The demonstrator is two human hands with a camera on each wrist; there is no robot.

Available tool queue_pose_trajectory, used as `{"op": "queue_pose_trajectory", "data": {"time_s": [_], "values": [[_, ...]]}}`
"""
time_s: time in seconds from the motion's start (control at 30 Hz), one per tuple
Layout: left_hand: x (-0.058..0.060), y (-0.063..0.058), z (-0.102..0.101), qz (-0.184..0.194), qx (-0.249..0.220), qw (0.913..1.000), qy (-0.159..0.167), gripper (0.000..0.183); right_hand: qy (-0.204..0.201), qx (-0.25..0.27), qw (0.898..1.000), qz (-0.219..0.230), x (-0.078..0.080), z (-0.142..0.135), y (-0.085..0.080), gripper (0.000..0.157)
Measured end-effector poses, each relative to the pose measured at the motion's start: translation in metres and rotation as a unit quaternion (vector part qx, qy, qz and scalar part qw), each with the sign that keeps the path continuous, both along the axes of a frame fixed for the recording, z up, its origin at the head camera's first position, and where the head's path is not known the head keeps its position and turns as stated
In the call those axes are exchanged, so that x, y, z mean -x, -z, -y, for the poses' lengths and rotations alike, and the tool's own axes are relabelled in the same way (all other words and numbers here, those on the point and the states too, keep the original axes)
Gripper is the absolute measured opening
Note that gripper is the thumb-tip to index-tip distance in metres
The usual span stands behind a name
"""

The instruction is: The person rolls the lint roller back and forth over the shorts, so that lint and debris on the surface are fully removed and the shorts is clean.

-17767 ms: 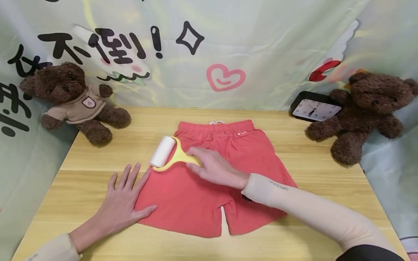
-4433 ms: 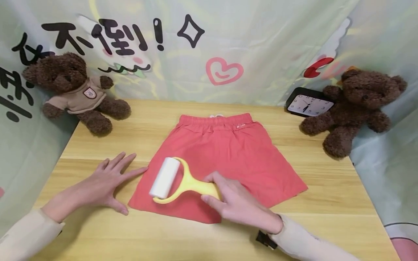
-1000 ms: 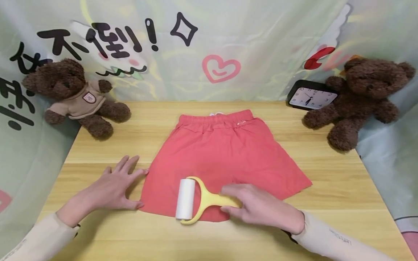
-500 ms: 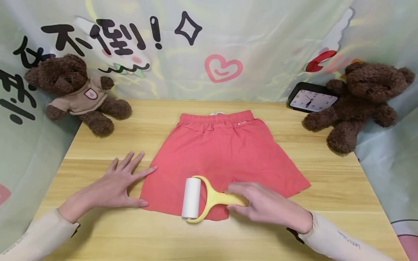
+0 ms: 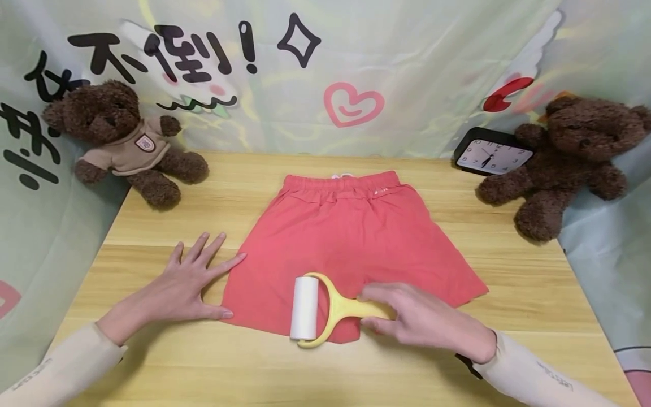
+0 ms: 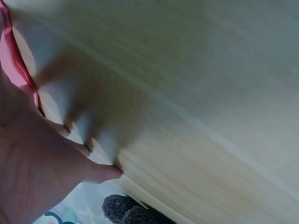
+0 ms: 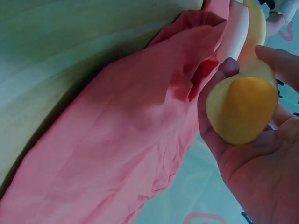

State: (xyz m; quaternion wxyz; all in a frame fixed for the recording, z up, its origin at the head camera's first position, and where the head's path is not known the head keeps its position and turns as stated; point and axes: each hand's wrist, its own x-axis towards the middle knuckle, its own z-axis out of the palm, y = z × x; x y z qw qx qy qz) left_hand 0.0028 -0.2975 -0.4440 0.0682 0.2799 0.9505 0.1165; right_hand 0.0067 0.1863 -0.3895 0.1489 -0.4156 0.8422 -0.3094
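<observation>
Red shorts (image 5: 325, 237) lie flat, waistband towards the back. My right hand (image 5: 422, 316) grips the yellow handle of a lint roller (image 5: 304, 308), whose white cylinder lies over the lower part of the left leg, near the hem. In the right wrist view, fingers and thumb wrap around the handle (image 7: 243, 109), its rounded end facing the camera. My left hand (image 5: 183, 282) has its fingers spread beside the shorts, forefinger and thumb tips right at their left edge. The left wrist view shows that hand's other fingertips (image 6: 110, 172) down on the wood.
The wooden table (image 5: 168, 362) carries a brown teddy bear (image 5: 122, 141) in a beige top at the back left. Another brown bear (image 5: 564, 164) sits at the right beside a black-framed clock (image 5: 493, 155). A printed curtain (image 5: 422, 73) hangs behind.
The lint roller has gone from near the waistband's left side down to the left leg's hem, lately shifting slightly right. My left hand's fingers have spread flatter at the shorts' edge.
</observation>
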Motion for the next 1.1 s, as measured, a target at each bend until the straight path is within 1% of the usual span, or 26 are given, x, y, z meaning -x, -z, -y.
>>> {"op": "queue_pose_trajectory", "data": {"time_s": [0.1, 0.2, 0.33, 0.4, 0.57, 0.77, 0.87, 0.97, 1.1], "values": [[0.002, -0.001, -0.001, 0.000, 0.001, 1.0000, 0.000, 0.109, -0.004, 0.012, 1.000, 0.004, 0.005, -0.004, 0.000, 0.021], [0.001, -0.001, -0.002, 0.002, 0.002, 1.0000, 0.002, 0.110, -0.009, 0.024, 1.000, 0.017, 0.008, -0.010, -0.001, 0.019], [0.001, -0.002, -0.002, 0.002, 0.000, 1.0000, 0.001, 0.110, -0.017, 0.027, 0.999, 0.021, 0.015, -0.020, -0.003, 0.017], [0.001, -0.003, -0.002, 0.002, -0.003, 1.0000, 0.000, 0.109, -0.022, 0.026, 0.999, 0.014, 0.018, -0.025, -0.005, 0.016], [0.001, -0.004, -0.003, 0.003, -0.013, 0.9999, 0.001, 0.110, -0.036, 0.021, 0.999, -0.009, 0.024, -0.041, -0.010, 0.021], [0.000, -0.004, -0.003, 0.002, -0.014, 0.9999, 0.000, 0.110, -0.041, 0.031, 0.999, -0.019, 0.026, -0.060, -0.012, 0.024], [0.000, -0.004, -0.003, 0.006, -0.012, 0.9999, -0.002, 0.109, -0.043, 0.035, 0.998, -0.013, 0.026, -0.068, -0.015, 0.026], [0.000, -0.004, -0.003, 0.009, -0.013, 0.9999, -0.003, 0.109, -0.041, 0.029, 0.999, -0.007, 0.027, -0.077, -0.019, 0.026], [0.001, -0.005, -0.004, 0.016, -0.017, 0.9997, -0.005, 0.110, -0.035, 0.014, 0.999, -0.013, 0.028, -0.088, -0.023, 0.026]]}}
